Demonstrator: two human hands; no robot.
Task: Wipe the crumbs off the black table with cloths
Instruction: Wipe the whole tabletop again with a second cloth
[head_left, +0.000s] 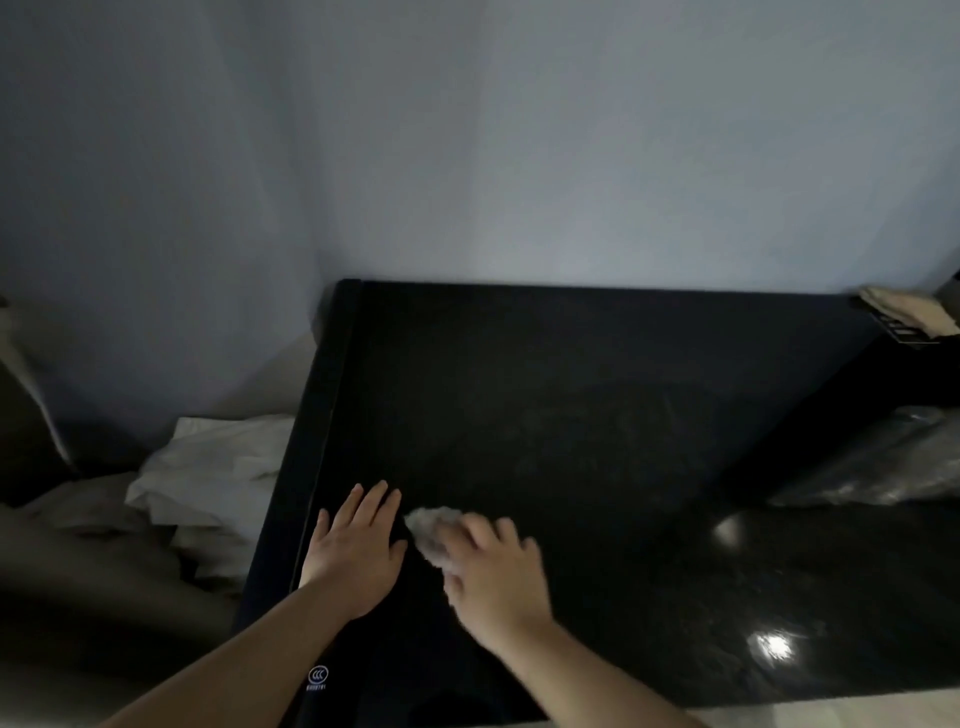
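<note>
Cloth (431, 527), pale and crumpled, lies on the black table (597, 415) near its left edge. The blurred right hand (496, 582) covers it, bent fingers gripping it. Nearer that edge, the left hand (358, 551) rests flat, fingers straight, holding nothing. A white "CCC" mark (318, 675) sits on the table's left edge; the smaller lettering beneath is unreadable.

cloth (434, 525) on table (571, 415), right of left hand (358, 551)

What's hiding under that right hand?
A pale crumpled cloth sticks out from under the right hand, on the black table. The rest of the cloth, and whatever lies beneath it, is covered.
</note>
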